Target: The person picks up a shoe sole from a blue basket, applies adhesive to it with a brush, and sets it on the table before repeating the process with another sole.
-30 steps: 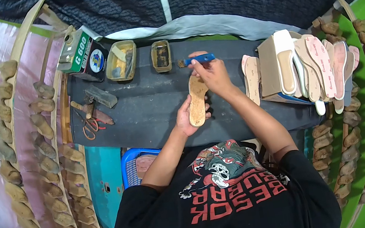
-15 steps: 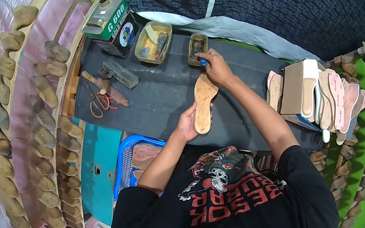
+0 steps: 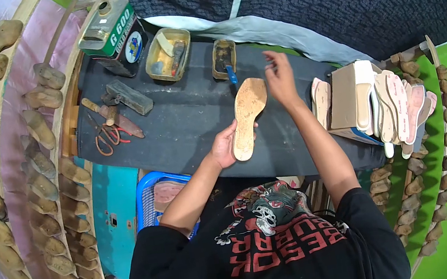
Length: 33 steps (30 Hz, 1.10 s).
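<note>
A tan insole (image 3: 249,116) is held by its narrow heel end in my left hand (image 3: 227,146), its wide end pointing away from me. My right hand (image 3: 281,76) is raised just right of the insole's wide end, fingers apart and holding nothing. Behind the insole, a small tub (image 3: 218,71) with dark contents stands on the dark table. A blue-handled brush or tool (image 3: 232,74) leans in that tub, its handle over the near edge; its other end is hard to make out.
At the left are a G 600 can (image 3: 113,39), a tub of tools (image 3: 154,67), a grey block (image 3: 132,97) and scissors (image 3: 103,140). Insoles (image 3: 399,106) stand beside a cardboard box (image 3: 344,98) at right. A blue basket (image 3: 147,192) sits below the table's front edge.
My right hand has let go of the blue-handled tool, which now rests in the small tub, and has moved right. The whole view has shifted slightly.
</note>
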Motion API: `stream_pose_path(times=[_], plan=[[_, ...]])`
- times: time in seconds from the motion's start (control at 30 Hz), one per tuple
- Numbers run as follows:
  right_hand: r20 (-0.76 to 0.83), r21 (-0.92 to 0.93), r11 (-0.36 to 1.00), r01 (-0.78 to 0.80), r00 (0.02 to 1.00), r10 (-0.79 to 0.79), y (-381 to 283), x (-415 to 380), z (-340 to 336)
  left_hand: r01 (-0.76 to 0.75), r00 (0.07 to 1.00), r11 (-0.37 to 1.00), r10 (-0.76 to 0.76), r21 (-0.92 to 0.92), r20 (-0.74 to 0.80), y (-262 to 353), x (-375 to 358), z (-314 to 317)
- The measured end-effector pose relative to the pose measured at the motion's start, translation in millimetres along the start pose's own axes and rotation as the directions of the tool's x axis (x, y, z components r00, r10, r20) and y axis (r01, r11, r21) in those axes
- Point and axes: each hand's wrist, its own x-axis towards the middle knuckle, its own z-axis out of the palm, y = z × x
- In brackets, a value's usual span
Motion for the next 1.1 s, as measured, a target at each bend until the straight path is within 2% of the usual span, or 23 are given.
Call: stream_pose_path(times=[0.07, 0.1, 0.13, 0.2, 0.27, 0.33, 0.37, 0.47, 0.57, 0.6, 0.7, 0.83, 0.97, 1.1], plan=[[-0.166, 0.039, 0.991, -0.131, 0.977, 0.135, 2.2, -21.9, -24.2, 0.003, 1.000, 1.000, -0.003, -0.004, 0.015, -7.9, 4.9, 3.8], [-0.229, -0.033, 0.994, -0.100, 0.969, 0.090, 19.3, -38.1, -30.8, -0.003, 1.000, 1.000, 0.003, 0.004, 0.015, -10.9, 7.6, 7.0], [-0.119, 0.069, 0.962, -0.266, 0.955, 0.272, 15.1, -51.5, -39.2, -0.013, 1.000, 1.000, 0.013, 0.016, 0.016, -14.0, 11.1, 9.5], [0.151, 0.214, 0.784, -0.583, 0.813, 0.563, 1.2, -85.7, -54.4, -0.038, 0.999, 0.997, 0.037, 0.063, 0.014, -22.2, 17.0, 15.0], [0.460, 0.388, 0.616, -0.685, 0.723, 0.515, -7.2, -116.7, -65.1, -0.082, 0.996, 0.990, 0.084, 0.119, -0.010, -31.3, 20.4, 29.4], [0.545, 0.430, 0.618, -0.658, 0.735, 0.404, -10.7, -136.1, -70.5, -0.140, 0.987, 0.973, 0.151, 0.181, -0.048, -41.7, 22.8, 59.8], [0.544, 0.429, 0.607, -0.669, 0.728, 0.417, -13.7, -140.9, -74.7, -0.144, 0.984, 0.969, 0.162, 0.202, -0.076, -48.7, 25.6, 57.2], [0.462, 0.541, 0.588, -0.601, 0.797, 0.389, 8.2, -156.5, -73.8, -0.179, 0.969, 0.944, 0.218, 0.278, -0.119, -66.4, 30.9, 77.7], [0.518, 0.585, 0.541, -0.603, 0.792, 0.322, 19.9, -161.6, -84.1, -0.231, 0.943, 0.936, 0.283, 0.265, -0.177, -90.1, 38.0, 74.1], [0.541, 0.593, 0.527, -0.608, 0.786, 0.299, 20.9, -163.2, -87.0, -0.256, 0.930, 0.933, 0.309, 0.252, -0.201, -97.6, 39.4, 76.4], [0.595, 0.620, 0.423, -0.661, 0.747, 0.295, 19.7, -174.5, -90.0, -0.310, 0.928, 0.915, 0.350, 0.259, -0.126, -117.6, 38.1, 76.0], [0.699, 0.596, 0.328, -0.733, 0.674, 0.237, 20.6, -188.8, -79.6, -0.416, 0.827, 0.870, 0.483, 0.265, -0.287, -146.2, 20.4, 69.4], [0.812, 0.501, 0.324, -0.802, 0.565, 0.144, 4.4, -198.3, -59.0, -0.504, 0.742, 0.829, 0.560, 0.244, -0.368, -159.0, -21.5, 63.1], [0.833, 0.472, 0.426, -0.772, 0.548, 0.070, -19.9, -200.9, -36.7, -0.551, 0.638, 0.783, 0.617, 0.287, -0.460, -164.0, -68.8, 41.8]])
